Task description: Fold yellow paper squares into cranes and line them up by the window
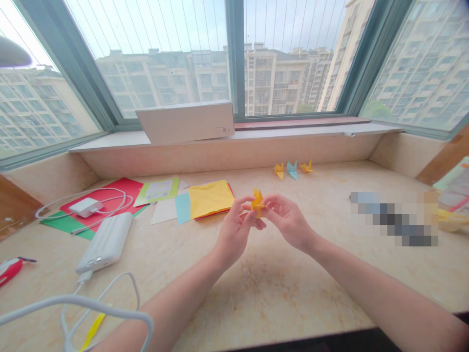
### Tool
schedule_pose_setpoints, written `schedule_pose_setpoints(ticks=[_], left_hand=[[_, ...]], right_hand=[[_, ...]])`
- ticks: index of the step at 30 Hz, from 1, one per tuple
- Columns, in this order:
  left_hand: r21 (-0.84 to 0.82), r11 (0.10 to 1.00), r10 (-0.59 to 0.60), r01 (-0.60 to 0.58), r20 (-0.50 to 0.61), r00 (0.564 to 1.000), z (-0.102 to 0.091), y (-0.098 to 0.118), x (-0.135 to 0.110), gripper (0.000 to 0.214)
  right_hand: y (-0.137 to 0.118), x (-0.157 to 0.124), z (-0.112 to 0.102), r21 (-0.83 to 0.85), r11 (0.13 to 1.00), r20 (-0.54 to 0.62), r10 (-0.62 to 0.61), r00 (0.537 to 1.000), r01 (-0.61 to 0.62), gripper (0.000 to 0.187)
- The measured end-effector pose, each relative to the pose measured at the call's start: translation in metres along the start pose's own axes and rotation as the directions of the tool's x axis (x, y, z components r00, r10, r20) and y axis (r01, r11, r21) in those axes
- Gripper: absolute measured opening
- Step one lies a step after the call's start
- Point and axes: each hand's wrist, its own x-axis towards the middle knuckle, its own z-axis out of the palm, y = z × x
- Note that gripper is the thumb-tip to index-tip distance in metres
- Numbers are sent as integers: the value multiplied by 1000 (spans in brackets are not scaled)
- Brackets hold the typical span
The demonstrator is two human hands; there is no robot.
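A small folded yellow origami crane (258, 200) is held up above the stone counter (271, 293), between both hands. My left hand (238, 222) pinches it from the left with thumb and fingers. From the other side, the fingertips of my right hand (287, 217) close on its right edge. Behind it, along the back of the counter, stand a yellow paper crane (279, 170), a light blue crane (292, 169) and another yellow crane (307, 167). Left of my hands lies a stack of yellow paper squares (210, 198), with a light blue sheet (182, 209) sticking out beneath.
Farther left are red paper (126, 188), green paper (58, 225), a white charger (86, 207) and a white power bank (106, 242). A thick white cable (73, 300) loops in front of my left forearm. A white box (186, 122) stands on the windowsill.
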Motion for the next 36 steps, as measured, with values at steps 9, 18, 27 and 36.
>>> schedule_pose_setpoints(ticks=[9,18,27,36], left_hand=[[-35,999,-25,24,-51,998,3,11,-1,26],[-116,992,-59,52,-59,997,2,12,-3,24],[-67,998,-24,18,-100,995,3,15,-3,20],[-19,1000,2,-6,-171,985,3,14,0,18]], right_hand=[[-7,2,-1,217,973,15,-80,997,75,5],[-10,1,-2,249,968,74,-57,996,37,11],[-10,-1,0,184,981,50,-72,996,62,11],[-2,0,2,83,995,-17,-59,998,60,25]])
